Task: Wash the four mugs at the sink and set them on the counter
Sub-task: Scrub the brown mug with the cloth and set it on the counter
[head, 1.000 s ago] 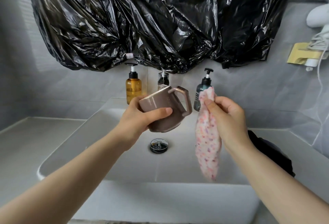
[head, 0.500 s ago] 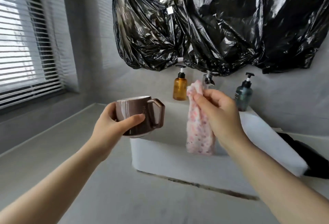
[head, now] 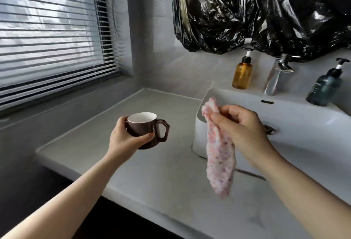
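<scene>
Left grip (head: 123, 138) is clamped around the body of a brown mug (head: 140, 127), thumb across the near side and fingers wrapped behind it. The mug is upright, its white inside showing, and its angular handle points right, toward the sink (head: 201, 117). It is held over the grey counter (head: 161, 181), to the left of the sink and apart from it; whether its base touches the surface cannot be told.

Right grip (head: 245, 125) is closed on a pink-speckled cloth (head: 220, 163), pinching its upper end between thumb and curled fingers. The rest of the cloth hangs down in front of the sink's left corner.

A chrome faucet (head: 275, 77) stands on the sink's back ledge, between an amber pump bottle (head: 242, 73) on its left and a dark green pump bottle (head: 325, 89) on its right. Part of the drain (head: 269, 129) shows just past the right grip. Black plastic sheeting (head: 247, 11) hangs on the wall above the sink. Slatted blinds (head: 53, 30) cover the window on the left, beyond the counter.
</scene>
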Demonstrator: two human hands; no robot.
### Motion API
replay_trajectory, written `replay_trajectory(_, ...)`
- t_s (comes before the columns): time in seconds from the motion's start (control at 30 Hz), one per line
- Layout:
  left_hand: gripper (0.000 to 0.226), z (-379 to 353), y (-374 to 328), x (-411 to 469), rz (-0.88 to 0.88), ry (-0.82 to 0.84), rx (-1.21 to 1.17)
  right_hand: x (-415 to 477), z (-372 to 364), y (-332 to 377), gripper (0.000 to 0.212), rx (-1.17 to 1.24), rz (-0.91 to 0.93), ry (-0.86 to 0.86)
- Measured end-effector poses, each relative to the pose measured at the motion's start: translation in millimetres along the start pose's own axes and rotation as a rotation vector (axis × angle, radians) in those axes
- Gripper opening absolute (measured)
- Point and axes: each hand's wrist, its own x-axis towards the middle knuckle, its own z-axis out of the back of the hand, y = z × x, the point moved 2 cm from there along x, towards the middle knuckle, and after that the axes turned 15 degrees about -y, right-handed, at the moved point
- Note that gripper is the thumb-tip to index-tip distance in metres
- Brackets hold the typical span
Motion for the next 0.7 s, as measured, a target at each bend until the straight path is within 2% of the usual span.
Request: replay_trajectory(0.7,0.070,-36,56,84,0.001,-0.004,0.085,25,-51,-22,0.005,0.065,-0.072,0.055)
